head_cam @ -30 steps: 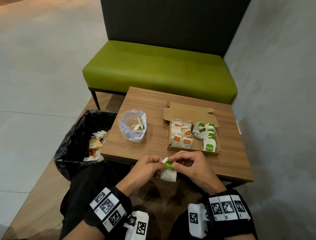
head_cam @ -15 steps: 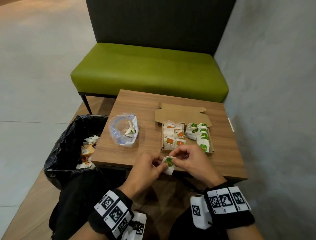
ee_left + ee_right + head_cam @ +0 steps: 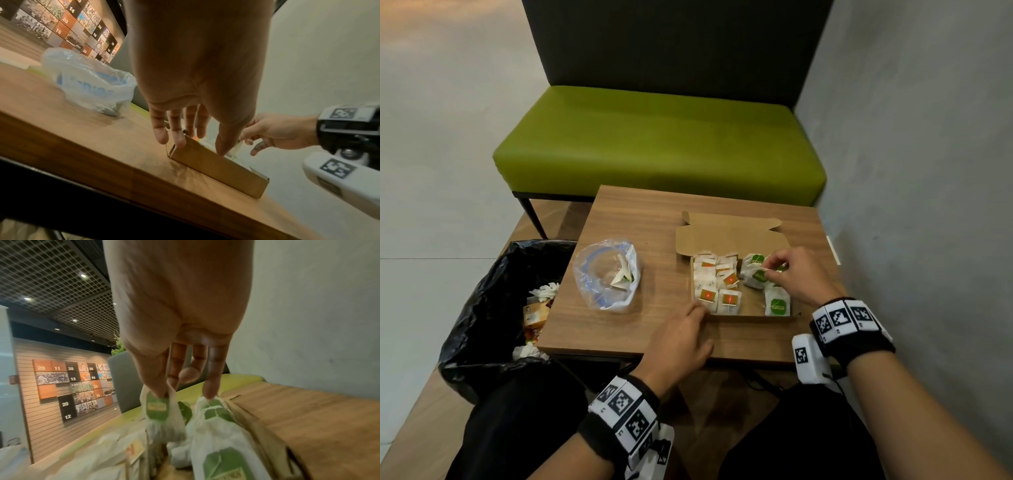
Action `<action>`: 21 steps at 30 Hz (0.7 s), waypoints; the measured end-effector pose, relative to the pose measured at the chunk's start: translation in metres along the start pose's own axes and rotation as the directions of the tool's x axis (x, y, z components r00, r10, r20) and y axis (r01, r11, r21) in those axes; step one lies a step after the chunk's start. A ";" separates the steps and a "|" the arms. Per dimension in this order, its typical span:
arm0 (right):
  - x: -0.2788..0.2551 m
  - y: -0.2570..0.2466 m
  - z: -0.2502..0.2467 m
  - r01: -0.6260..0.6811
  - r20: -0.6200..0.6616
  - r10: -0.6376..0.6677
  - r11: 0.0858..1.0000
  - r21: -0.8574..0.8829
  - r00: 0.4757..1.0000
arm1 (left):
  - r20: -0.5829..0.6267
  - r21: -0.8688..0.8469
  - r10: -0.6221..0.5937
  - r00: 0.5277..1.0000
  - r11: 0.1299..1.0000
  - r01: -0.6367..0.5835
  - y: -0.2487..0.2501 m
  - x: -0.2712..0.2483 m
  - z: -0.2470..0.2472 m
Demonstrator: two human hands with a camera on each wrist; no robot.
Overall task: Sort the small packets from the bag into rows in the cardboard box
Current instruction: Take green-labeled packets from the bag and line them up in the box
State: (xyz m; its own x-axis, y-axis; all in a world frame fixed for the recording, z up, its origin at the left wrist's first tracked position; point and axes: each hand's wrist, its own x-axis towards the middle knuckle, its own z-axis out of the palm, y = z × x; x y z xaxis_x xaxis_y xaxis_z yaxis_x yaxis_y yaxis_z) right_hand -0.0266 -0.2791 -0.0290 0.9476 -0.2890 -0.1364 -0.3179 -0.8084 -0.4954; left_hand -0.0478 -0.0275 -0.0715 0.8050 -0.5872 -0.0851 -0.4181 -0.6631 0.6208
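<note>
On the wooden worktop (image 3: 619, 329) the cardboard box (image 3: 729, 236) lies open, its lid folded back toward the green bench (image 3: 661, 150). Inside it, packets with orange labels (image 3: 717, 286) fill the left part in rows and packets with green labels (image 3: 777, 303) sit in the right part. The right hand (image 3: 796, 277) reaches into the right part of the box; in the right-wrist view its thumb and forefinger pinch the top of one green packet (image 3: 159, 410), which hangs upright from that grip just above the others, while another fingertip (image 3: 210, 389) touches the top of a neighbouring green packet. The left hand (image 3: 678, 346) rests at the near left corner of the box with its fingers fairly straight and spread; in the left-wrist view the fingertips (image 3: 179, 139) press on the box's corner and near wall and the thumb lies along the top edge of that wall, holding nothing. The clear plastic bag (image 3: 606, 277) stands left of the box, well apart from it, with a few packets visible in it. Beside the worktop on the left is a bin lined with a black sack (image 3: 482, 308), holding crumpled paper and wrappers. Both wrists wear black bands with square printed markers.
</note>
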 end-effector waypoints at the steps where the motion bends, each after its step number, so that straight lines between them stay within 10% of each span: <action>1: 0.005 0.002 0.002 0.005 0.044 -0.004 1.000 -0.017 0.999 | 0.000 0.006 0.013 1.000 1.000 -0.013 -0.001 0.000 0.001; 16: 0.032 0.010 0.039 0.023 -0.201 -0.068 0.975 -0.221 0.977 | 0.018 0.029 0.065 0.998 0.997 -0.066 -0.013 0.002 0.003; 21: 0.021 0.007 0.030 0.025 -0.167 -0.047 0.991 -0.134 0.985 | -0.180 0.018 0.027 0.983 1.000 -0.025 -0.016 0.001 -0.028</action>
State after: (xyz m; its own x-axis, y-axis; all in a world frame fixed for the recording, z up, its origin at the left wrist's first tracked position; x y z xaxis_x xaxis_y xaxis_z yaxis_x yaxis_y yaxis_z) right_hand -0.0075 -0.2756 -0.0617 0.9427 -0.3319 0.0325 -0.2956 -0.8767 -0.3794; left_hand -0.0287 -0.0046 -0.0593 0.8558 -0.5120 0.0737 -0.4453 -0.6567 0.6087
